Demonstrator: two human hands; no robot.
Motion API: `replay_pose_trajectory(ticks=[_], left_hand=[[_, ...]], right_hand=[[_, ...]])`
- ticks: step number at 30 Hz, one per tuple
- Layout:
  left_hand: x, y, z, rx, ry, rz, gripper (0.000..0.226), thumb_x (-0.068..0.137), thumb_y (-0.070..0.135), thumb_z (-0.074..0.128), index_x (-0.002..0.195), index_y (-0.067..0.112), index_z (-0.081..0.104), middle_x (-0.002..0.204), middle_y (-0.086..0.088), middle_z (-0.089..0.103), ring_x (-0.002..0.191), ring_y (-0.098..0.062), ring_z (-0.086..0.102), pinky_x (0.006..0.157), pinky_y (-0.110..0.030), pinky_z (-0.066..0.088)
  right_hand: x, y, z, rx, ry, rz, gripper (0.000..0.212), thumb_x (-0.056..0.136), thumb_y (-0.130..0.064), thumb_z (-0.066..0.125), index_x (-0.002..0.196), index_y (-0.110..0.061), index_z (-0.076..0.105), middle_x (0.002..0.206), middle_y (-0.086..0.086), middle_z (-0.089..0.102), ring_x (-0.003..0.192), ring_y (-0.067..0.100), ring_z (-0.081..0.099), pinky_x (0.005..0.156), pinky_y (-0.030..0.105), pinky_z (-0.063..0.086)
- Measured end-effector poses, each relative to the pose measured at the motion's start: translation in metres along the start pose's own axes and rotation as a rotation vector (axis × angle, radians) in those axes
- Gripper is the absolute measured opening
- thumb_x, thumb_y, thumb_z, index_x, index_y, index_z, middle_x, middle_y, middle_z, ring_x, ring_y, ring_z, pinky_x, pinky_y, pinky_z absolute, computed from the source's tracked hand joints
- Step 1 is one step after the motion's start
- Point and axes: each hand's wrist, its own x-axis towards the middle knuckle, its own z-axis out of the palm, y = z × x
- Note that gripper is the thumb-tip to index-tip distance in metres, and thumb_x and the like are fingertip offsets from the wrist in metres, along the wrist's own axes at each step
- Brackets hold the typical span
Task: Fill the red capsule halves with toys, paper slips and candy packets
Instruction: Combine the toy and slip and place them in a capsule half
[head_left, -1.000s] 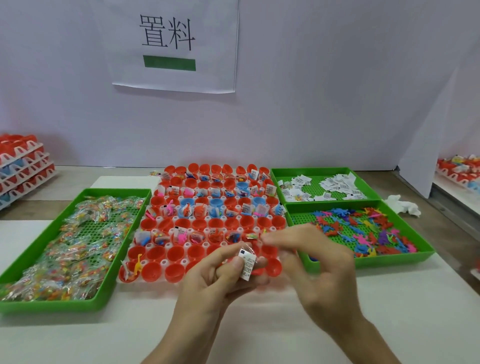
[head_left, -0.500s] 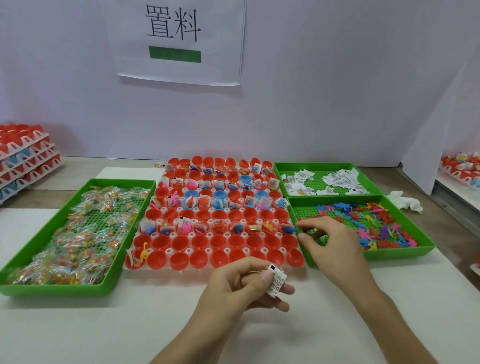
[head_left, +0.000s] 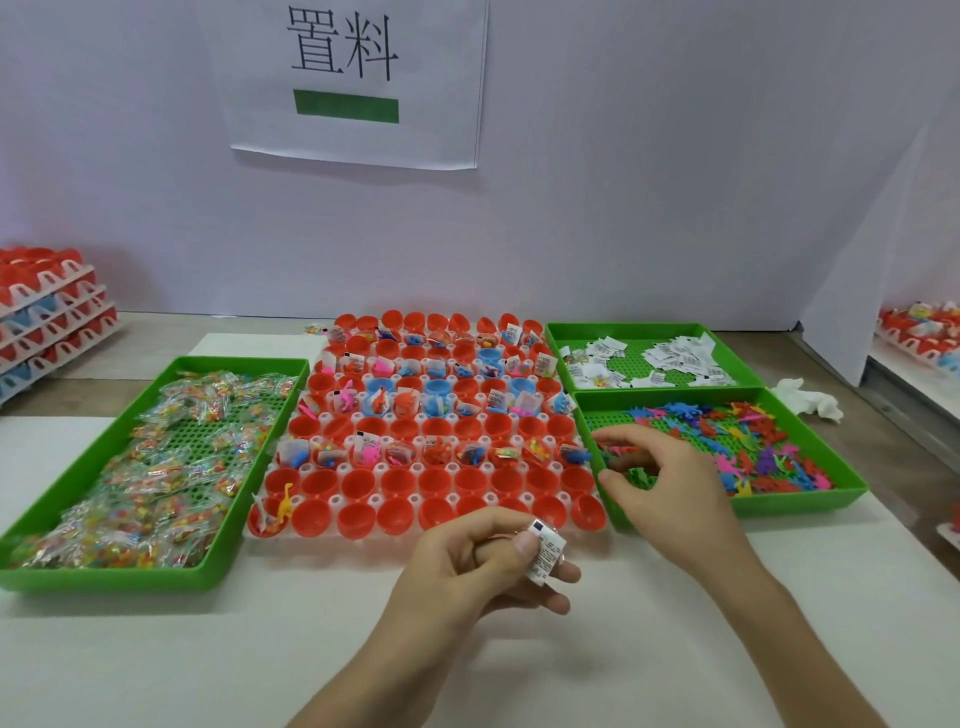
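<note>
"At the toy tray (head_left: 810, 501), what has changed?"

"The right hand (head_left: 660, 483) has swung away from the left and now dips among the toys (head_left: 753, 447), fingers curled. I cannot tell if it grips one. The left hand (head_left: 467, 566) waits above the desk (head_left: 156, 649), pinching a paper slip (head_left: 545, 556). The near red capsule halves (head_left: 395, 514) stand mostly unfilled, so a toy probably goes in next."
</note>
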Motion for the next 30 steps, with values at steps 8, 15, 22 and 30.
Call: replay_pose_trajectory(ticks=[8, 15, 22, 30], left_hand=[[0.000, -0.001, -0.001, -0.002, -0.002, -0.014, 0.017, 0.085, 0.027, 0.067, 0.091, 0.016, 0.079, 0.095, -0.020, 0.076, 0.078, -0.032, 0.075, 0.075, -0.030, 0.058], [0.000, -0.001, -0.001, -0.003, 0.008, -0.018, 0.017, 0.085, 0.026, 0.066, 0.091, 0.016, 0.078, 0.094, -0.020, 0.076, 0.078, -0.031, 0.075, 0.078, -0.032, 0.059], [0.000, -0.001, -0.002, -0.003, 0.012, -0.023, 0.015, 0.089, 0.026, 0.069, 0.093, 0.014, 0.077, 0.096, -0.020, 0.076, 0.080, -0.033, 0.074, 0.078, -0.033, 0.059], [0.000, -0.002, -0.004, -0.049, 0.031, -0.001, 0.021, 0.084, 0.025, 0.067, 0.094, 0.008, 0.076, 0.095, -0.023, 0.075, 0.078, -0.033, 0.074, 0.075, -0.031, 0.059]], right_hand=[[0.000, -0.002, -0.002, 0.057, 0.022, 0.009, 0.030, 0.076, -0.006, 0.082, 0.095, -0.027, 0.074, 0.083, -0.017, 0.069, 0.080, -0.006, 0.063, 0.064, 0.005, 0.046], [0.001, -0.002, -0.004, 0.125, 0.095, 0.007, 0.024, 0.080, 0.001, 0.077, 0.085, -0.023, 0.076, 0.076, -0.013, 0.071, 0.075, 0.000, 0.065, 0.066, 0.009, 0.048], [0.003, 0.002, -0.012, 0.212, 0.193, 0.024, 0.016, 0.079, -0.003, 0.081, 0.082, -0.017, 0.077, 0.077, -0.009, 0.074, 0.073, 0.003, 0.069, 0.072, 0.022, 0.057], [0.006, 0.007, -0.018, 0.289, 0.338, 0.028, 0.017, 0.076, -0.004, 0.083, 0.076, -0.019, 0.074, 0.073, -0.007, 0.073, 0.071, 0.009, 0.070, 0.070, 0.022, 0.056]])
